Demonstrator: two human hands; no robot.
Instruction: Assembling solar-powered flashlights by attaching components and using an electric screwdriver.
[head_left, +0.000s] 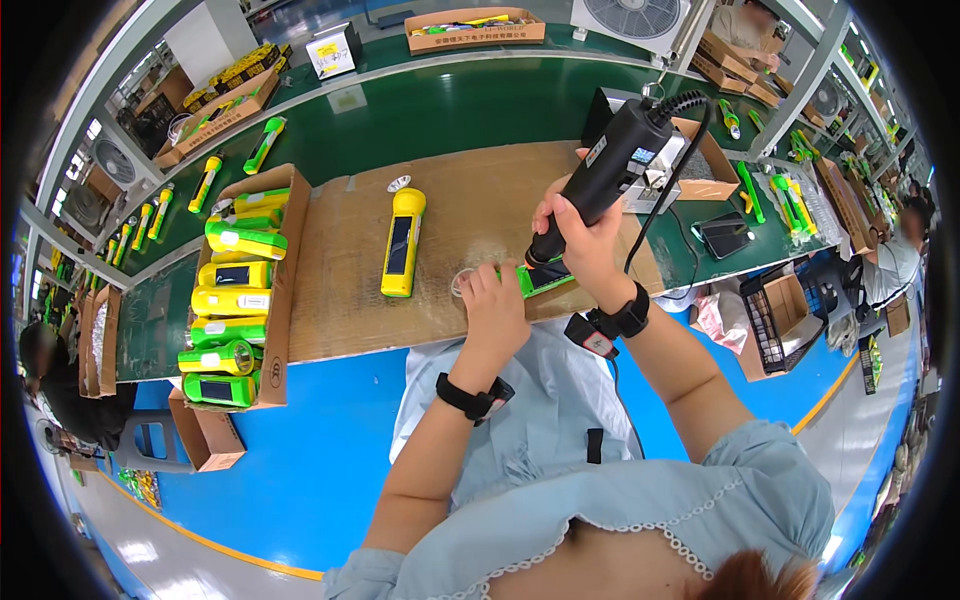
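The green flashlight (541,281) lies with its left end at the bent, close-set fingers of the left hand (495,310), which should, I'd judge, brace it firmly while the right hand (590,240), wrapped round the black power driver (612,155), holds it square, above the cardboard sheet (340,250) on the desk (440,105).

I have a cardboard sheet (340,230) on the counter (155,340), a carton (282,320) full of flashlights (233,301) at its left edge, one single flashlight (403,240) lying near its middle and, by its near edge further right, a workpiece (547,280) with the left hand (494,308) at its left end and a power screwdriver (606,165) in the right hand (588,235) above it. Right of the sheet I see a second carton (722,180), with a phone (724,234) in front of it. Behind the left carton lie two more flashlights (264,146), and well beyond the sheet's far edge stands a third carton (480,37).
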